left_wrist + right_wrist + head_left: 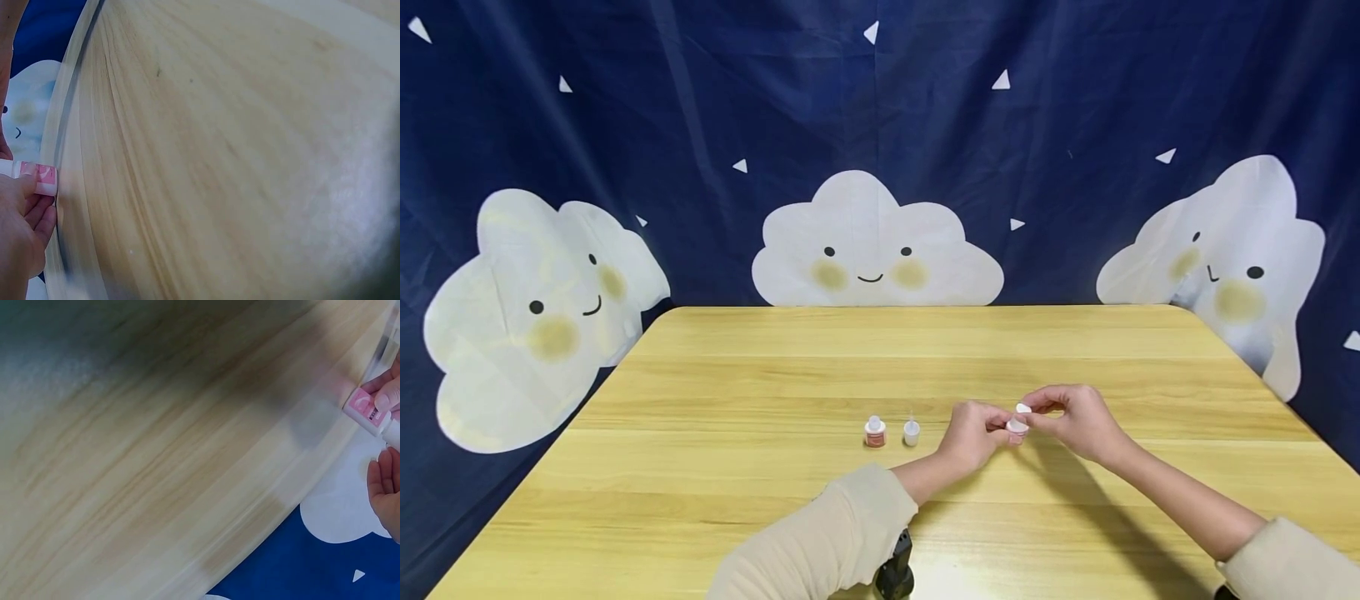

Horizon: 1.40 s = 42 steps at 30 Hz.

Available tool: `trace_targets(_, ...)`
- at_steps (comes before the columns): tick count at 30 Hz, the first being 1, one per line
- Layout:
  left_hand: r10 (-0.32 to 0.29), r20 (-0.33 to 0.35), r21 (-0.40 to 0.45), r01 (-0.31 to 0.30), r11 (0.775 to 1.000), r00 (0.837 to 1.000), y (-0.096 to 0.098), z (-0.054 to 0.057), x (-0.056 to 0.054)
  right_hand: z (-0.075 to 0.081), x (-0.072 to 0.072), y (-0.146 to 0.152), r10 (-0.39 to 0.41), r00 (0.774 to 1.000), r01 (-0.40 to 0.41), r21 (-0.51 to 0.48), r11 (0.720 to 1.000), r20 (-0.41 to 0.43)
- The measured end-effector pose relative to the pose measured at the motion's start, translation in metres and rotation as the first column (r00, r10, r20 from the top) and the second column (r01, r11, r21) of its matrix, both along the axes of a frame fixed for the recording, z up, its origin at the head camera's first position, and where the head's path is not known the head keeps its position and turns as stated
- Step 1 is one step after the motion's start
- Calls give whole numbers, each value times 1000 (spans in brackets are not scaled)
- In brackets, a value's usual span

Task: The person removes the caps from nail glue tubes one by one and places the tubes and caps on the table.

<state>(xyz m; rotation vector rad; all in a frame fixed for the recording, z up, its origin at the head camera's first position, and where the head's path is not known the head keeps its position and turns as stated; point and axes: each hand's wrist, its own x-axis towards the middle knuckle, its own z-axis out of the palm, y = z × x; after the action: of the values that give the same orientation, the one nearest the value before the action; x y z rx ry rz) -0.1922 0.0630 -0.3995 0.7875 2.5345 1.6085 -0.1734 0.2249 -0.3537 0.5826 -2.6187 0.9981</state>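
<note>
My left hand (972, 435) grips a small white bottle (369, 412) with a pink label, thumb and fingers around its body. At its top end, my right hand (1078, 423) pinches the white cap (1023, 408) between thumb and fingertips. The bottle is tilted in the right wrist view, its cap end toward the right hand's fingers. To the left of both hands, a second small bottle (876, 434) with a reddish label stands upright with its nozzle uncovered. Beside it on the table is a white cap (912, 432) with a thin tip pointing up.
The wooden table (700, 467) has light grain and rounded far corners. Behind it hangs a dark blue curtain (700, 108) with white clouds and triangles. A black device (895, 571) shows under the left sleeve.
</note>
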Motion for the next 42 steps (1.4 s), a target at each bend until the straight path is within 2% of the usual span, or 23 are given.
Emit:
trace_targets(17,6,8,-19,-6,1000,1000,0,1,0,1,-1,3,67,997,-66,-21,998,42)
trace_targets(21,2,6,-17,-2,1000,1000,0,1,0,-2,-1,2,51,997,-48,-45,998,58)
trace_targets(28,5,-16,-31,-5,999,1000,0,1,0,-7,1,0,27,1000,-26,-84,996,10)
trace_targets(35,8,-10,-36,-8,999,1000,0,2,0,-7,1,-2,-18,1000,18,-66,998,1)
trace_targets(42,20,13,-42,-19,999,1000,0,3,1,-3,0,-2,-11,1000,11,-41,999,0)
